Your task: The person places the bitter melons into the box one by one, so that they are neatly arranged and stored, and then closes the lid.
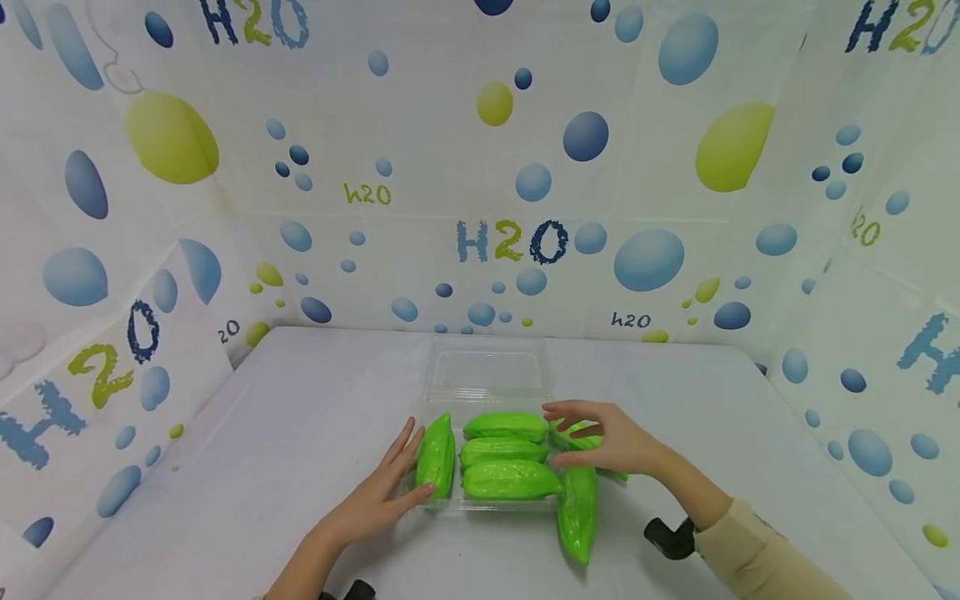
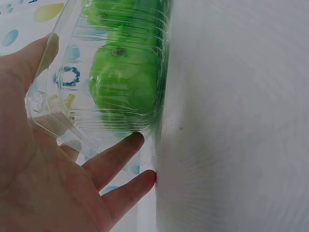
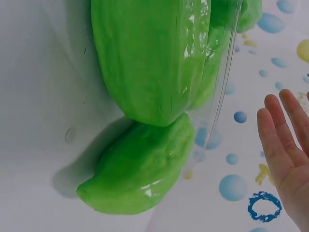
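Observation:
A clear plastic clamshell box (image 1: 491,505) holds a row of three glossy green gourds (image 1: 504,451) lying sideways, with another gourd (image 1: 436,457) lengthwise at its left end. My left hand (image 1: 371,497) is against the box's left side with fingers extended; the left wrist view shows its fingertips (image 2: 137,140) beside the ribbed wall. My right hand (image 1: 618,440) hovers over the box's right end, fingers spread and slightly bent, holding nothing. Beneath it, a long gourd (image 1: 577,517) points towards me outside the box, and another gourd (image 3: 145,169), partly hidden in the head view, lies beside it.
The box's transparent lid (image 1: 487,371) lies folded back behind it on the white tabletop (image 1: 330,375). Sheets printed with drops and lettering (image 1: 512,242) enclose the table on the back and sides. A black device (image 1: 670,539) is on my right wrist.

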